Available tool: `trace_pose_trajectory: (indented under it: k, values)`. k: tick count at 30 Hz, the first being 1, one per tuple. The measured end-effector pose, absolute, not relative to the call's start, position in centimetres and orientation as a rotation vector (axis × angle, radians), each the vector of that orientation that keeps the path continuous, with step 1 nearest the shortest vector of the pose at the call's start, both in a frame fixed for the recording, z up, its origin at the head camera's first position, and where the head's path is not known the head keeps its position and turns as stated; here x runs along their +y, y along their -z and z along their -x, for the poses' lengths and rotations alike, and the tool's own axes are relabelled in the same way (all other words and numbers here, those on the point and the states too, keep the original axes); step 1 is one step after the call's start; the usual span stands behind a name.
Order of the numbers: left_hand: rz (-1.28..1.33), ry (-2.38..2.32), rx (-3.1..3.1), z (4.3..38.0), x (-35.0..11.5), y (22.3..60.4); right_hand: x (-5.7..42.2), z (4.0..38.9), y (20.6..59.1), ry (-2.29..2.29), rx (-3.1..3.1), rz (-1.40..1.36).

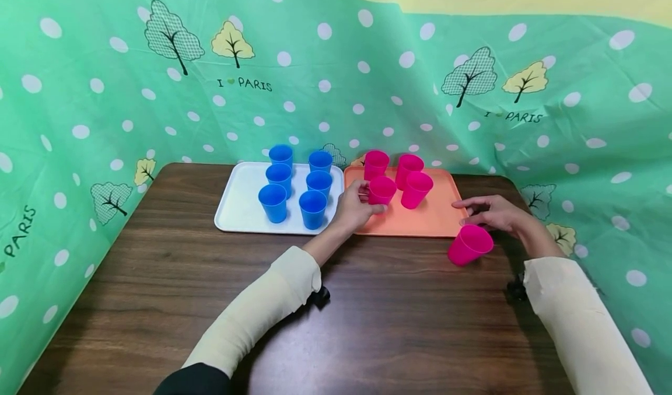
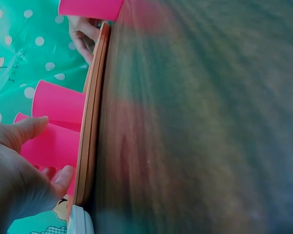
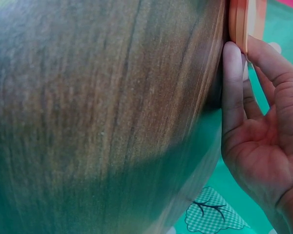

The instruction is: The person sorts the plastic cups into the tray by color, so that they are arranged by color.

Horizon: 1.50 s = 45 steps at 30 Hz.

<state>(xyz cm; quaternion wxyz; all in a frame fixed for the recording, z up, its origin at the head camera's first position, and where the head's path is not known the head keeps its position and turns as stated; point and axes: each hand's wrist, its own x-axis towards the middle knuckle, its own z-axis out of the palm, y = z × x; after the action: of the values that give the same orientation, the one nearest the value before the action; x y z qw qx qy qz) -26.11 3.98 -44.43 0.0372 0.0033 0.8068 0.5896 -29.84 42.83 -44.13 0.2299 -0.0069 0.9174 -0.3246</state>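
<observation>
My left hand [image 1: 356, 208] grips a pink cup [image 1: 382, 191] that stands on the orange tray [image 1: 436, 223]. In the left wrist view, the thumb lies across this cup [image 2: 53, 148] and the fingers curl on its other side. Three more pink cups stand behind and beside it, one of them [image 1: 417, 189] close to its right. My right hand [image 1: 493, 213] is at the tray's right edge; in the right wrist view its thumb and forefinger pinch the tray rim [image 3: 239, 24]. On the table just in front of that hand is another pink cup [image 1: 469, 245], apart from the tray.
A white tray [image 1: 236, 208] adjoins the orange one on the left and bears several blue cups [image 1: 313, 209] in two rows. Both trays lie toward the back of a brown wooden table [image 1: 367, 307]. Behind hangs a green dotted cloth [image 1: 336, 62].
</observation>
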Motion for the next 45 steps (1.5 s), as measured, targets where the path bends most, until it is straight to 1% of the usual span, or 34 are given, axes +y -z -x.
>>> trace_pose_trajectory:
  k: [9,16,20,22,29,37,39,45]
  values:
    - [-0.023,-1.835,2.508,27.9,4.7,45.1,42.9,29.8,44.3,0.888,2.537,0.017]
    - [0.002,-1.82,2.517,32.2,5.0,49.2,42.8,30.1,44.5,0.888,2.558,0.02]
    - [0.02,-1.845,2.492,33.3,5.2,50.4,42.8,30.1,44.6,0.891,2.554,0.014]
    - [0.027,-1.839,2.497,33.3,5.2,50.4,42.8,30.1,44.6,0.891,2.553,0.014]
    - [-0.008,-1.836,2.498,31.2,4.9,47.5,43.0,30.1,44.6,0.914,2.541,0.009]
    - [0.002,-1.85,2.488,29.4,4.5,45.8,42.9,30.2,44.6,0.906,2.544,0.014]
    - [0.007,-1.838,2.49,29.3,4.5,45.9,42.9,30.1,44.6,0.902,2.548,0.013]
    - [0.046,-1.75,2.528,30.6,4.6,47.7,42.9,30.0,44.6,0.887,2.555,0.022]
